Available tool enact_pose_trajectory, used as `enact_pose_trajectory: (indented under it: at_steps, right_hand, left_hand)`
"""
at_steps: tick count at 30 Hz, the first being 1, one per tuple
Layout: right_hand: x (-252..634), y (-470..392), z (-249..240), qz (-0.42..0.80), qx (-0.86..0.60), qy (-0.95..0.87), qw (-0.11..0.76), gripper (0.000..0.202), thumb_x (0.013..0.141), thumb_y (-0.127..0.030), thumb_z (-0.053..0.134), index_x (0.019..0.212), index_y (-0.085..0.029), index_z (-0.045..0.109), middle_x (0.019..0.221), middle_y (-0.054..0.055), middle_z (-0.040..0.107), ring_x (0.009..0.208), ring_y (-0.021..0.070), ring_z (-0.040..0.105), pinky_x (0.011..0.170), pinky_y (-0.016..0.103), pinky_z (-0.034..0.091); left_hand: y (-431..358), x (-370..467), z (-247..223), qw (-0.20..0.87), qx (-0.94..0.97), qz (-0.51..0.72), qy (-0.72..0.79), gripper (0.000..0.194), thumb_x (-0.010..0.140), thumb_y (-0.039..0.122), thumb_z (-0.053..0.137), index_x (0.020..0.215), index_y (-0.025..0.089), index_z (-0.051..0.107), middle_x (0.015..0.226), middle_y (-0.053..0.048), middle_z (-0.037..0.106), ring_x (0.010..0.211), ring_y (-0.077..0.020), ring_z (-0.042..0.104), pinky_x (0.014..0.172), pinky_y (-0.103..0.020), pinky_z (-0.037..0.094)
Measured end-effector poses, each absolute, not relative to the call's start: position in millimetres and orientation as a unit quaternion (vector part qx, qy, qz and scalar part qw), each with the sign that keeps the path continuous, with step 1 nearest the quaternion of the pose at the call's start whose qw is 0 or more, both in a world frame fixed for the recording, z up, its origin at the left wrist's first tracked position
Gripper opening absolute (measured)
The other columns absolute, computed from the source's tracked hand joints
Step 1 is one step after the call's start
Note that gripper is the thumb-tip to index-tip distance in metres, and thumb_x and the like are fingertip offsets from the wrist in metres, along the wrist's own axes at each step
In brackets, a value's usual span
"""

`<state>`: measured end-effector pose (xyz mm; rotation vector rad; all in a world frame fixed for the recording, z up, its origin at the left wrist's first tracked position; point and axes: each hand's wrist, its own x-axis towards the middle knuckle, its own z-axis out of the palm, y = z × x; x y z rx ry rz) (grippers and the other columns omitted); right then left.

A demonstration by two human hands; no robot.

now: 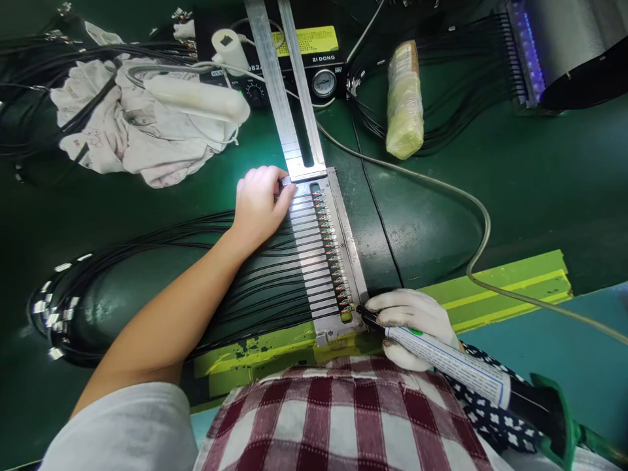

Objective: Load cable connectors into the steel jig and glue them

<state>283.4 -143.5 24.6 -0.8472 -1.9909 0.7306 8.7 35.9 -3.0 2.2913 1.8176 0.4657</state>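
Note:
A long metal fixture [350, 261] lies on the bench, with a row of small cable ends [330, 245] in its slot. Thin black cables [275, 278] run out from it to the left. My bare left hand [260, 201] is closed at the fixture's upper left corner, thumb on the metal and fingers curled at the edge. In my gloved right hand [417, 320] is a glue syringe [451, 362] with a printed white label, its dark tip pointing left. That tip is close to the lowest cable ends; whether it touches them I cannot tell.
A slotted metal bar [282, 85] extends behind the fixture. Crumpled cloth [142, 144] and a white tube-shaped tool [196, 98] lie at the back left. A ZI DONG controller [321, 65] stands behind. Right of it are a wrapped bundle [405, 101] and a clear hose [432, 171].

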Motion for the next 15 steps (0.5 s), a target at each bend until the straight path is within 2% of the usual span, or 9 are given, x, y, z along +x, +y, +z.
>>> enact_pose_trajectory:
  at_steps: [6, 15]
  right_hand:
    - [285, -145, 30, 0.274, -0.344, -0.798, 0.413, 0.015, 0.083, -0.026, 0.061, 0.097, -0.019, 0.061, 0.095, 0.011, 0.075, 0.086, 0.0185, 0.074, 0.075, 0.029, 0.06]
    - [291, -156, 23, 0.287, -0.337, -0.804, 0.398, 0.019, 0.079, -0.024, 0.063, 0.097, -0.017, 0.062, 0.096, 0.011, 0.074, 0.086, 0.0185, 0.073, 0.073, 0.029, 0.059]
  left_hand:
    - [35, 10, -2, 0.089, 0.768, 0.163, 0.614, 0.018, 0.093, 0.036, 0.05, 0.097, 0.02, 0.057, 0.081, -0.003, 0.055, 0.087, -0.0231, 0.053, 0.083, -0.035, 0.04]
    - [37, 7, -6, 0.087, 0.773, 0.171, 0.605, 0.019, 0.093, 0.037, 0.05, 0.097, 0.02, 0.057, 0.081, -0.003, 0.054, 0.087, -0.0223, 0.053, 0.084, -0.035, 0.04]
